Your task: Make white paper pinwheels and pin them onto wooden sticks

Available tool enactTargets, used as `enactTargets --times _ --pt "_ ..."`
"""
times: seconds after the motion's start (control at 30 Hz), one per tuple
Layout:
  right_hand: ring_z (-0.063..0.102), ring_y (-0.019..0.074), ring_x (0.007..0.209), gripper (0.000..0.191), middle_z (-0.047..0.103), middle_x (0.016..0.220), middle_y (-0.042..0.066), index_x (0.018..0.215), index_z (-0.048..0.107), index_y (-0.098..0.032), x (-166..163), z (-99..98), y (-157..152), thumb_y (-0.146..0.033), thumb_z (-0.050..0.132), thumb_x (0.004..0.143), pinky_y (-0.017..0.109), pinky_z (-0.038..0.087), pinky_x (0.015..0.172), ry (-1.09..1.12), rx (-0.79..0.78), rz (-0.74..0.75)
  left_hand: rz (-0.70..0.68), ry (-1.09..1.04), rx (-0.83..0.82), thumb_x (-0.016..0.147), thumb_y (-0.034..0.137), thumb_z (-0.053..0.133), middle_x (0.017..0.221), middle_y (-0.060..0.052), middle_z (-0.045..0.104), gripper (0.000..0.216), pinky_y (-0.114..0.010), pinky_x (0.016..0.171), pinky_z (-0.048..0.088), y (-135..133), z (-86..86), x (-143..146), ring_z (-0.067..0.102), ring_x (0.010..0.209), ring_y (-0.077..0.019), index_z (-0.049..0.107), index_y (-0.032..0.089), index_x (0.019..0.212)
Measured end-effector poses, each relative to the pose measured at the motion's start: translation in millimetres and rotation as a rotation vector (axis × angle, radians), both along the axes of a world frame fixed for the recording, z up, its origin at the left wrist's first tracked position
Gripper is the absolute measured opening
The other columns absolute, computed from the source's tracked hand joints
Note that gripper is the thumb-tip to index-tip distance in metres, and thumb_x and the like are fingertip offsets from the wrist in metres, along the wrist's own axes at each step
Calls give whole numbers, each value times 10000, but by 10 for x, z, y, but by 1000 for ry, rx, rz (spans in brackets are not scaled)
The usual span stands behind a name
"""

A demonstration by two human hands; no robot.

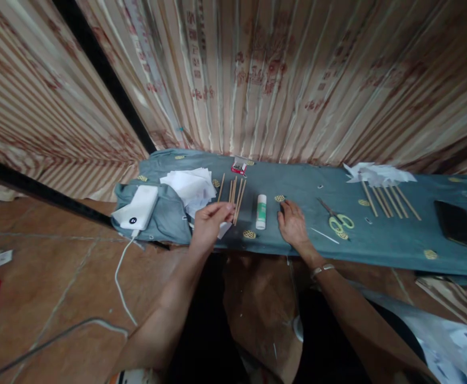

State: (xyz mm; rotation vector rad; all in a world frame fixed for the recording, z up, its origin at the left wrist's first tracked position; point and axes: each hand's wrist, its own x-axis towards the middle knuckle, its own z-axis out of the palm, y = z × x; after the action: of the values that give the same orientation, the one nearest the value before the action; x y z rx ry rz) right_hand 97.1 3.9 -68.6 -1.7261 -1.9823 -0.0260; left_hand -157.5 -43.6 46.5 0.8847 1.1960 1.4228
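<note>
My left hand (209, 223) is closed in a pinch at the near ends of several thin wooden sticks (236, 196) lying on a grey-blue cloth (309, 245); a white paper piece (224, 229) shows under its fingers. My right hand (293, 224) rests flat on the cloth, fingers spread, holding nothing. Between the two hands stands a white glue stick (261, 212) with a green band. A stack of white paper squares (189, 188) lies left of the sticks.
Green-handled scissors (337, 218) lie right of my right hand. Finished paper pinwheels on sticks (381, 186) lie further right, and a dark phone (456, 224). A white power bank (137, 208) with cable sits at the cloth's left end. A small red box (239, 167) lies by the curtain (281, 80).
</note>
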Motion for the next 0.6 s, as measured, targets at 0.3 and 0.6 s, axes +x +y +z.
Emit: enactTargets --times 0.3,0.6 --pt "500 323 1279 432 576 1361 223 1282 568 -72 3 14 -12 -292 365 970 503 425 1053 -22 1 8 152 1043 180 700 229 675 999 -99 750 185 -431 1000 478 499 -274 -1371 650 1025 -270 779 179 845" --pt "500 313 1288 424 584 1350 215 1284 564 -86 2 28 -21 -298 372 970 499 433 1046 -21 -3 0 -179 1343 126 735 206 647 1225 -117 707 315 -440 1074 448 770 -427 -1515 619 1194 -298 752 175 1030"
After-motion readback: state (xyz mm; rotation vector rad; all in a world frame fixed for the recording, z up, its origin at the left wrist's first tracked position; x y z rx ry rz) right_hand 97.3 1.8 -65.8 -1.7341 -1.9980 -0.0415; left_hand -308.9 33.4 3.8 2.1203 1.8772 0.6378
